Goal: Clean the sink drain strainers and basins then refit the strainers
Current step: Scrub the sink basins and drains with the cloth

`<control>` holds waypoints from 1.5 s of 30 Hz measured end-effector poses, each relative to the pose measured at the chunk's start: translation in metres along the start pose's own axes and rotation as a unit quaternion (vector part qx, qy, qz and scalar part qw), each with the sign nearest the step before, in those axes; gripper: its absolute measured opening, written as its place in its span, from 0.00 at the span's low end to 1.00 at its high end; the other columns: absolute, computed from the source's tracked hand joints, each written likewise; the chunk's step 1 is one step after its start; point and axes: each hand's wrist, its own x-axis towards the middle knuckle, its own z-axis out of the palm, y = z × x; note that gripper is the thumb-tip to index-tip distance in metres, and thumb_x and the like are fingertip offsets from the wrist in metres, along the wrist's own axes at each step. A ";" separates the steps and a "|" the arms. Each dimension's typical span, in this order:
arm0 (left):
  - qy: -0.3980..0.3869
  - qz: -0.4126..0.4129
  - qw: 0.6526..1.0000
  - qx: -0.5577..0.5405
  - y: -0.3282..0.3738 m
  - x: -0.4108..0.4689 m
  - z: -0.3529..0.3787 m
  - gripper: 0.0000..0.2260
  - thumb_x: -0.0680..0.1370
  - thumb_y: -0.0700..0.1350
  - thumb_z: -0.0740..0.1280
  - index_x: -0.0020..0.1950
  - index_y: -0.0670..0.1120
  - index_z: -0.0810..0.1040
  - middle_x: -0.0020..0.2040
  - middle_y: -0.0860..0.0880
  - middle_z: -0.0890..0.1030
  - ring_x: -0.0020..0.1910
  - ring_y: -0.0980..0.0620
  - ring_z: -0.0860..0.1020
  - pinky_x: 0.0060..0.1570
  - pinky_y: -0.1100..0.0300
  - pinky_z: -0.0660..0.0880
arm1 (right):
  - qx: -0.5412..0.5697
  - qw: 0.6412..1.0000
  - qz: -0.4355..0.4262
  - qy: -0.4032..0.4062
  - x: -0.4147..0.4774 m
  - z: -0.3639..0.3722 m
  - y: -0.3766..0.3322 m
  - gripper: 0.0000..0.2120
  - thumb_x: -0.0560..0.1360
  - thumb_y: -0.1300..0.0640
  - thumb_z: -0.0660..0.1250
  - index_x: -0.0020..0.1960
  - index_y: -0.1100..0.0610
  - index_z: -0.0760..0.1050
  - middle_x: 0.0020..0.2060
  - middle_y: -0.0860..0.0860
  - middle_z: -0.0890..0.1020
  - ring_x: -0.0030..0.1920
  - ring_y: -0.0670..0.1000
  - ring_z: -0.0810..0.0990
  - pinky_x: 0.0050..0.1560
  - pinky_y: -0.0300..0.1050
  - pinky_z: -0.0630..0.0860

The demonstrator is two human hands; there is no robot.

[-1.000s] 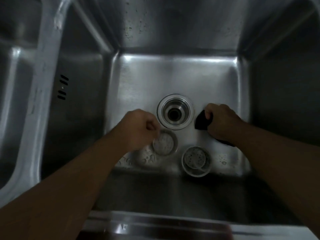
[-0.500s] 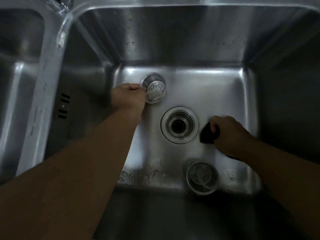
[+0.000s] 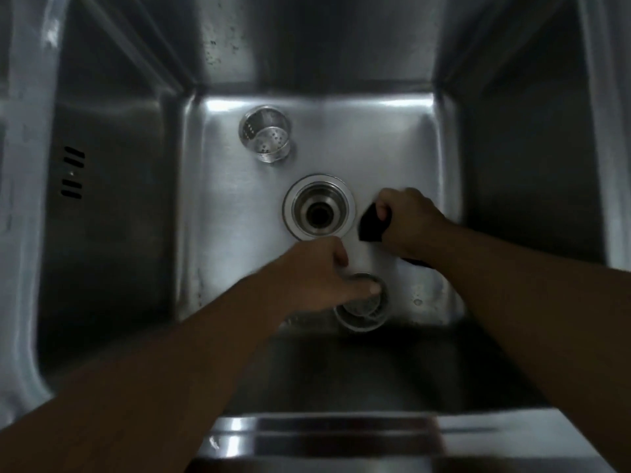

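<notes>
I look down into a steel sink basin point(image 3: 403, 141) with an open drain hole point(image 3: 319, 207) at its middle. One perforated metal strainer basket point(image 3: 265, 138) stands alone on the basin floor at the back left. A second strainer point(image 3: 362, 307) sits near the front wall, and my left hand point(image 3: 319, 273) lies over its rim with the fingers curled on it. To the right of the drain, my right hand point(image 3: 408, 223) is closed on a dark scrubbing pad point(image 3: 370, 225) pressed against the floor.
Water drops dot the basin floor near the front right. Overflow slots point(image 3: 72, 172) are cut in the left wall. A steel divider point(image 3: 24, 165) on the left separates a second basin. The sink's front rim point(image 3: 341, 435) runs along the bottom.
My left hand set the first strainer down at the back left, let go of it, and came back to the front strainer. The right hand stayed by the drain with the pad.
</notes>
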 end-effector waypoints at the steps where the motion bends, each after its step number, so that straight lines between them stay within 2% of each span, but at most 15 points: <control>1: -0.015 0.016 0.999 0.048 0.000 0.001 0.004 0.24 0.63 0.72 0.71 0.49 0.57 0.74 0.44 0.57 0.78 0.42 0.57 0.77 0.39 0.58 0.75 | 0.001 1.000 -0.002 -0.002 0.000 0.000 0.000 0.13 0.70 0.68 0.68 0.44 0.53 0.68 0.55 0.60 0.72 0.53 0.60 0.74 0.44 0.44 0.69; 5: -0.010 0.046 0.990 0.130 0.005 0.006 0.003 0.06 0.74 0.47 0.70 0.41 0.50 0.74 0.39 0.50 0.77 0.37 0.50 0.78 0.37 0.56 0.77 | 0.018 1.000 -0.006 0.007 0.001 0.001 0.001 0.13 0.69 0.68 0.66 0.44 0.52 0.68 0.54 0.59 0.72 0.53 0.60 0.74 0.46 0.45 0.71; 7: 0.007 0.047 0.989 0.138 0.006 0.006 -0.008 0.07 0.76 0.44 0.69 0.39 0.48 0.76 0.36 0.48 0.79 0.32 0.49 0.80 0.32 0.57 0.79 | 0.027 1.000 -0.006 0.015 0.002 0.003 0.003 0.14 0.69 0.69 0.65 0.43 0.51 0.68 0.52 0.58 0.72 0.51 0.60 0.74 0.45 0.45 0.72; 10: 0.036 0.003 0.999 -0.021 0.006 0.003 -0.041 0.05 0.78 0.41 0.70 0.41 0.45 0.79 0.32 0.44 0.84 0.28 0.48 0.84 0.29 0.54 0.82 | 0.029 0.999 -0.011 0.026 0.002 0.006 0.005 0.15 0.69 0.66 0.68 0.40 0.48 0.66 0.51 0.56 0.72 0.48 0.59 0.75 0.44 0.46 0.74; 12: 0.121 -0.012 0.981 -0.153 0.009 0.009 -0.062 0.05 0.76 0.37 0.71 0.41 0.40 0.80 0.31 0.41 0.84 0.27 0.47 0.84 0.28 0.56 0.81 | 0.025 0.999 -0.019 0.029 0.004 0.007 0.005 0.16 0.69 0.63 0.70 0.38 0.47 0.64 0.50 0.55 0.73 0.48 0.59 0.75 0.45 0.48 0.76; 15: 0.255 -0.016 0.924 -0.286 0.027 0.034 -0.080 0.04 0.76 0.37 0.71 0.43 0.37 0.80 0.31 0.40 0.84 0.28 0.46 0.84 0.32 0.52 0.83 | 0.060 0.998 -0.020 0.022 0.005 0.008 0.007 0.17 0.68 0.66 0.69 0.38 0.48 0.65 0.52 0.57 0.74 0.51 0.60 0.76 0.49 0.51 0.79; 18: 0.308 -0.033 0.873 -0.377 0.053 0.066 -0.082 0.04 0.76 0.37 0.71 0.45 0.36 0.80 0.31 0.42 0.83 0.27 0.48 0.84 0.33 0.53 0.84 | 0.037 0.999 -0.027 0.024 0.006 0.009 0.009 0.15 0.66 0.67 0.68 0.41 0.50 0.67 0.51 0.55 0.73 0.50 0.58 0.76 0.45 0.46 0.75; 21: 0.341 -0.044 0.839 -0.421 0.066 0.089 -0.082 0.09 0.76 0.37 0.72 0.37 0.38 0.78 0.32 0.40 0.83 0.24 0.49 0.82 0.30 0.55 0.82 | 0.035 0.999 -0.029 0.018 0.006 0.011 0.011 0.15 0.66 0.67 0.67 0.42 0.50 0.67 0.51 0.55 0.73 0.49 0.57 0.75 0.43 0.43 0.71; 29: 0.345 -0.057 0.813 -0.465 0.066 0.111 -0.078 0.10 0.77 0.38 0.71 0.36 0.40 0.76 0.35 0.40 0.82 0.24 0.53 0.81 0.30 0.56 0.82 | 0.027 0.999 -0.028 0.012 0.002 0.006 0.006 0.14 0.68 0.66 0.69 0.45 0.51 0.68 0.54 0.56 0.73 0.51 0.58 0.75 0.46 0.47 0.76; 33: 0.333 -0.048 0.796 -0.503 0.067 0.107 -0.075 0.09 0.76 0.41 0.74 0.43 0.38 0.78 0.39 0.39 0.83 0.28 0.51 0.84 0.28 0.60 0.80 | 0.037 0.999 -0.020 0.022 -0.004 0.006 0.008 0.15 0.69 0.68 0.68 0.46 0.51 0.69 0.53 0.55 0.71 0.52 0.57 0.75 0.47 0.46 0.75; 37: 0.333 -0.038 0.819 -0.465 0.068 0.092 -0.069 0.18 0.75 0.53 0.75 0.45 0.37 0.81 0.36 0.42 0.85 0.31 0.49 0.85 0.37 0.51 0.84 | 0.070 0.995 0.014 0.063 -0.006 -0.004 0.011 0.16 0.70 0.69 0.71 0.49 0.50 0.73 0.56 0.56 0.72 0.55 0.58 0.75 0.50 0.47 0.76; 40: 0.329 -0.056 0.833 -0.442 0.057 0.070 -0.057 0.19 0.77 0.57 0.68 0.36 0.43 0.80 0.32 0.46 0.84 0.31 0.48 0.85 0.39 0.47 0.84 | 0.048 0.990 0.009 0.129 0.009 -0.022 0.007 0.15 0.71 0.67 0.73 0.52 0.52 0.76 0.55 0.54 0.73 0.55 0.57 0.74 0.47 0.41 0.68; 42: 0.357 -0.027 0.880 -0.311 0.040 0.051 -0.043 0.16 0.77 0.54 0.66 0.38 0.44 0.82 0.33 0.50 0.84 0.34 0.54 0.83 0.41 0.56 0.83 | 0.054 0.989 -0.013 0.137 0.013 -0.031 0.004 0.15 0.71 0.68 0.72 0.53 0.54 0.77 0.52 0.52 0.74 0.55 0.56 0.75 0.48 0.41 0.68; 44: 0.370 0.046 0.918 -0.132 0.023 0.032 -0.029 0.08 0.77 0.49 0.66 0.48 0.50 0.84 0.39 0.59 0.82 0.39 0.62 0.80 0.43 0.71 0.75 | 0.023 0.994 -0.012 0.105 0.001 -0.031 0.004 0.15 0.71 0.68 0.71 0.54 0.54 0.77 0.54 0.53 0.76 0.57 0.56 0.76 0.52 0.45 0.73; 45: 0.363 0.075 0.926 -0.067 0.016 0.025 -0.024 0.09 0.77 0.46 0.66 0.55 0.50 0.83 0.45 0.58 0.82 0.44 0.61 0.79 0.46 0.72 0.73 | -0.004 0.997 -0.002 0.081 -0.011 -0.028 0.004 0.15 0.72 0.68 0.71 0.55 0.54 0.77 0.55 0.54 0.77 0.57 0.57 0.76 0.54 0.47 0.74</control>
